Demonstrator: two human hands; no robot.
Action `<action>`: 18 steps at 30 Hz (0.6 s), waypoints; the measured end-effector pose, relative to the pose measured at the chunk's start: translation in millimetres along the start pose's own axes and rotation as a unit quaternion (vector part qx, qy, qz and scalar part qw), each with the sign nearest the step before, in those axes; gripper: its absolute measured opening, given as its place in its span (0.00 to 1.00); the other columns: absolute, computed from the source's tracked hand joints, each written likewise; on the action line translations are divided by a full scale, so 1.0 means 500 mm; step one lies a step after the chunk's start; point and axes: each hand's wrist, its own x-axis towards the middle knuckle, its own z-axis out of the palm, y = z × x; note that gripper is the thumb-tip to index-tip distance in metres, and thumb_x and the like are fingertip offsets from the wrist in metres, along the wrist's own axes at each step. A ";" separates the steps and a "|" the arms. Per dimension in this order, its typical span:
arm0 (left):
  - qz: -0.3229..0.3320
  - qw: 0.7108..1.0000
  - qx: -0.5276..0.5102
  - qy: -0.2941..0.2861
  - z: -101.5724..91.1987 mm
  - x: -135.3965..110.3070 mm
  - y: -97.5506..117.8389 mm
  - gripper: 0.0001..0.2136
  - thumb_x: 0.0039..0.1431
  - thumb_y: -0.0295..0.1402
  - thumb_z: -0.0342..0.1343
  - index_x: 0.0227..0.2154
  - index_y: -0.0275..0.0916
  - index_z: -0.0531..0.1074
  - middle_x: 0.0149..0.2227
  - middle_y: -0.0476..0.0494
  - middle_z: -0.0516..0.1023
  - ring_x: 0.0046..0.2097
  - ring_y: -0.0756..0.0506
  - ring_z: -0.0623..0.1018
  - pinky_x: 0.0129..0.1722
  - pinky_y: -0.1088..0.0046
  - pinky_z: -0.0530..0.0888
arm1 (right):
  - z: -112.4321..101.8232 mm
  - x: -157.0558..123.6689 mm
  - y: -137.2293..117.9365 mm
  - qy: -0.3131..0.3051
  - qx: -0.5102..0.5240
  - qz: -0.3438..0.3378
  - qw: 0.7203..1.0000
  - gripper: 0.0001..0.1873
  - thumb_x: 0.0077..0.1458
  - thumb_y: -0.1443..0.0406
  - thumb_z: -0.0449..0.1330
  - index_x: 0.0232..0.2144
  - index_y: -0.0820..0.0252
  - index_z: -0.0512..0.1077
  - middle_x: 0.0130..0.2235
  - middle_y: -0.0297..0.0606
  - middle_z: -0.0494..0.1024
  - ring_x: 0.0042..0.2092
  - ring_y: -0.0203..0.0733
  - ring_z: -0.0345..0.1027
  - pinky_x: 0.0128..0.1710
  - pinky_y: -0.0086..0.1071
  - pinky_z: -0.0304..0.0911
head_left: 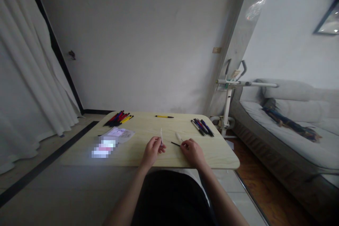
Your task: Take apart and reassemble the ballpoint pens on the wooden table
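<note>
Held upright in my left hand is a thin, pale, see-through stick, perhaps a pen refill, pinched between thumb and fingers. My right hand rests low over the table, its fingers curled together at the end of a thin black stick. A whitish, see-through pen part lies just beyond those fingertips. Whether the right fingers grip either piece I cannot make out. Farther off, a yellow pen with dark ends lies alone near the table's back edge.
On the pale wooden table, red, black and yellow pens are heaped at the back left. Several dark pens lie at the right. A clear plastic bag and a bright blurred rectangle are at the left. Exercise equipment stands beyond.
</note>
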 end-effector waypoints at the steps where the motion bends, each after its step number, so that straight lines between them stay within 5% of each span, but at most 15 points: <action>1: -0.002 1.000 0.000 0.000 0.000 0.000 0.000 0.15 0.49 0.45 0.49 0.29 0.36 0.63 0.24 0.47 0.73 0.23 0.50 0.72 0.22 0.77 0.65 | 0.000 0.000 -0.001 0.000 0.002 0.001 1.000 0.08 0.48 0.64 0.54 0.28 0.56 0.73 0.29 0.37 0.71 0.31 0.37 0.65 0.32 0.26 0.56; 18: -0.005 1.000 0.008 -0.016 0.000 -0.001 -0.001 0.15 0.48 0.45 0.50 0.30 0.36 0.65 0.22 0.48 0.71 0.23 0.50 0.71 0.22 0.77 0.66 | -0.002 0.003 0.009 0.019 0.117 0.015 0.993 0.08 0.43 0.65 0.52 0.24 0.59 0.71 0.24 0.34 0.71 0.26 0.36 0.63 0.27 0.27 0.56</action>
